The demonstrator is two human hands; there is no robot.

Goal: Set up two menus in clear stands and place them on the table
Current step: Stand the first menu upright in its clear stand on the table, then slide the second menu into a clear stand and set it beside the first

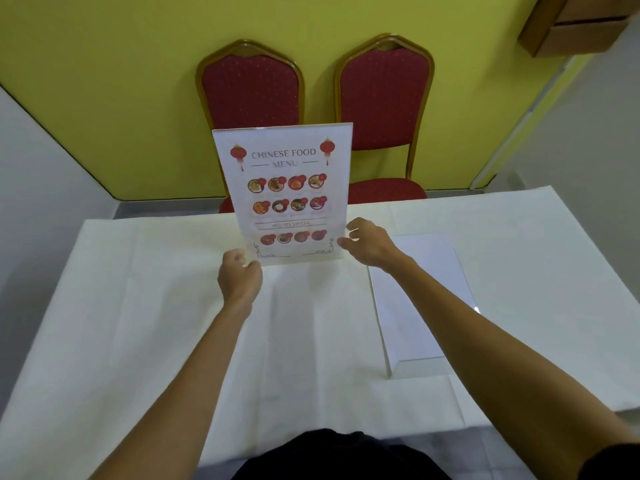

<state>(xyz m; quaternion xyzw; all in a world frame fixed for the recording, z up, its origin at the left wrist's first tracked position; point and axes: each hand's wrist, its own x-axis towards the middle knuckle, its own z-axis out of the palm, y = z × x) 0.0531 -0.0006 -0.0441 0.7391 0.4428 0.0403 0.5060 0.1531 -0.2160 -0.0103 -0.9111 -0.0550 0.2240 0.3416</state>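
- Yellow wall (104,81) fills the background, with two red padded chairs (382,109) in gold frames standing side by side against it, behind the far edge of the bench.
- White cloth covers the bench (138,323), creased in long fold lines.
- One menu (285,192) stands upright near the far middle of the bench, inside a clear stand whose glossy edge shows along the top and sides.
- Its sheet is white and reads "CHINESE FOOD MENU" in grey letters between two red lanterns.
- Below the title run two rows of four round dish photos, each with a small red badge, then a ruled line of small text and a third row of four dishes.
- A thin angular black border marks the two lower corners of the sheet.
- The left hand (239,277) is at the lower left corner of the stand, fingers curled loosely against its edge; whether it actually grips cannot be told.
- The right hand (367,242) is at the lower right edge, fingers bent and partly spread, fingertips touching or just beside the stand.
- A second stand (422,299) lies flat on the bench to the right, showing only plain white, under the right forearm.
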